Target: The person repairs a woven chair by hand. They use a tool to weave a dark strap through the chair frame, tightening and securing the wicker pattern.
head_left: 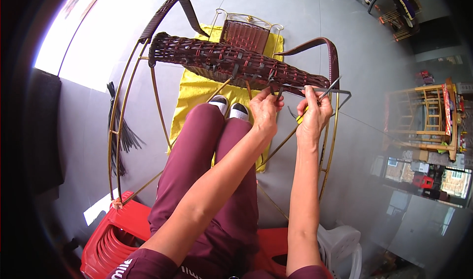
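Note:
A dark brown woven chair panel (212, 55) on a gold metal frame (129, 77) lies across my view, in front of my knees. At its lower edge my left hand (265, 110) is closed, thumb and fingers pinching a dark flat strip (272, 89). Right of it my right hand (314, 112) is closed around a screwdriver-like tool with a yellow and black handle (301, 116) and a thin metal shaft (333, 86). A long strip (340, 91) passes by the right fingertips and bends back near the panel's right end. Whether those fingers also grip it, I cannot tell.
Brown wrapped armrests (165, 10) curve up at both ends. A yellow cloth (189, 94) lies under a second woven piece (246, 35). Loose dark strips (118, 131) hang on the left frame. Red stools (116, 234) and a white plastic seat (340, 244) stand near me.

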Demonstrator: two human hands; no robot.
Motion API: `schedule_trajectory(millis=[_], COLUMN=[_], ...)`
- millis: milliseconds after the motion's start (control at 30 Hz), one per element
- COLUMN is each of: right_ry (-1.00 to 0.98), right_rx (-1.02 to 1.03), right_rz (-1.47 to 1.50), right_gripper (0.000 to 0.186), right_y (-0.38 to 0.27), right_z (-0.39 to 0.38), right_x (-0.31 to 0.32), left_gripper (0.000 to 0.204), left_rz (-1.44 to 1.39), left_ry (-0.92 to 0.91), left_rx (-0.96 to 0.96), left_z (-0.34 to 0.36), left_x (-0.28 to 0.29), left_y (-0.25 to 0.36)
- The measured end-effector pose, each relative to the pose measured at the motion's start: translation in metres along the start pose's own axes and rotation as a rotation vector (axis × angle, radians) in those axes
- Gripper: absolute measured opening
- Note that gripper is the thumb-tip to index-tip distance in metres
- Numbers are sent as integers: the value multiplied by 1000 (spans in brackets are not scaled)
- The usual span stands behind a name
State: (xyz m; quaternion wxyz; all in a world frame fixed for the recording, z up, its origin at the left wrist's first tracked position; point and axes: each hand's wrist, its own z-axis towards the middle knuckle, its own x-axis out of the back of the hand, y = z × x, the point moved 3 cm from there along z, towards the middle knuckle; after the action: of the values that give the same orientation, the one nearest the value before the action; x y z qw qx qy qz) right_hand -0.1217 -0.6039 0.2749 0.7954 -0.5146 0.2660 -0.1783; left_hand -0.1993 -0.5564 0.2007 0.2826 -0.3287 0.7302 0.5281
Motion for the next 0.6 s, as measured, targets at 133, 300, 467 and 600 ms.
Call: schedule_trajectory(millis=[133,300,467,600], right_ry=[18,-35,-34,-26], right_rx=[43,270,111,100], right_rz=[-66,-198,-242,-272], right_gripper=[12,10,9,11], right_y=[-1,-16,-12,-14], right_z=[10,26,39,39], right_x=[-1,-20,-12,-15], left_gripper=[20,21,30,36], left_rz=[223,170,217,321], left_ry=[-33,-36,-110,-86], left_rx=[80,83,-157,-199], left_z=[-8,-1,4,9], left_x=[3,5,-5,-4], left_y=[0,-4,-2,-5])
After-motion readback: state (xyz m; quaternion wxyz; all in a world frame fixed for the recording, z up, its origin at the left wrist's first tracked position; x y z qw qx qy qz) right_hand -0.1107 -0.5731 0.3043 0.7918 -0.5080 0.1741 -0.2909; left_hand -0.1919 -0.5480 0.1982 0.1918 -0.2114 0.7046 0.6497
